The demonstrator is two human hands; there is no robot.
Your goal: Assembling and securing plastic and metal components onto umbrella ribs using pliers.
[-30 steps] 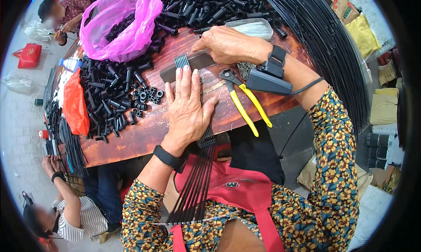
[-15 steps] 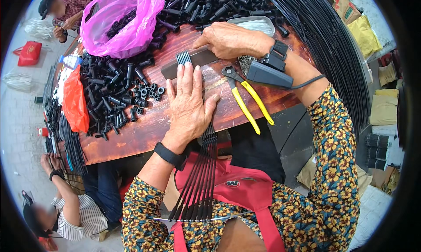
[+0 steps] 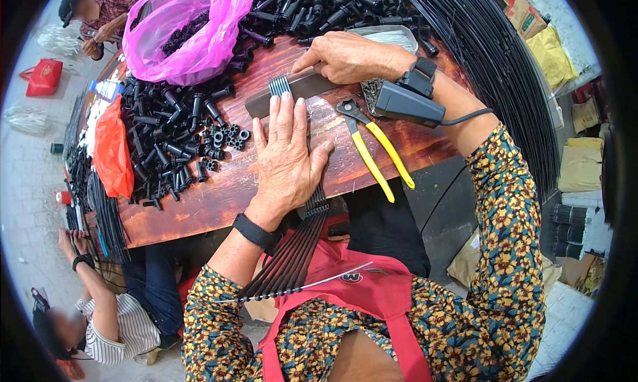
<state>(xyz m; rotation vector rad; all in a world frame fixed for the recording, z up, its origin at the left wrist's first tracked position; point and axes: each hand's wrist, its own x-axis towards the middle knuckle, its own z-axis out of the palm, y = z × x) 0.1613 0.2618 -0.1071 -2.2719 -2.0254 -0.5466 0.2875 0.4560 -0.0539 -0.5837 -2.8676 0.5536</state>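
My left hand (image 3: 287, 159) lies flat on the table with its fingers stretched, pressing down a row of thin black rods (image 3: 286, 259). The rods' pale tips (image 3: 279, 85) stick out past my fingertips, across a flat dark metal bar (image 3: 266, 105). Below my palm the rods fan out over my lap, ending in dark beads along a thin metal wire (image 3: 332, 277). My right hand (image 3: 362, 58) has its fingers curled over the bar's right end, its index finger reaching toward the tips. Yellow-handled pincers (image 3: 355, 126) lie on the table below it.
Black tubular parts (image 3: 176, 129) pile up on the left of the wooden table (image 3: 179, 216), beside a pink plastic bag (image 3: 226, 29) and an orange bag (image 3: 113, 152). Long black rods (image 3: 498, 69) cover the right side. Two people sit at the left.
The lower end of the rod fan has swung up and to the left, and the thin wire now tilts. My right hand has shifted slightly; my left hand stays flat in place.
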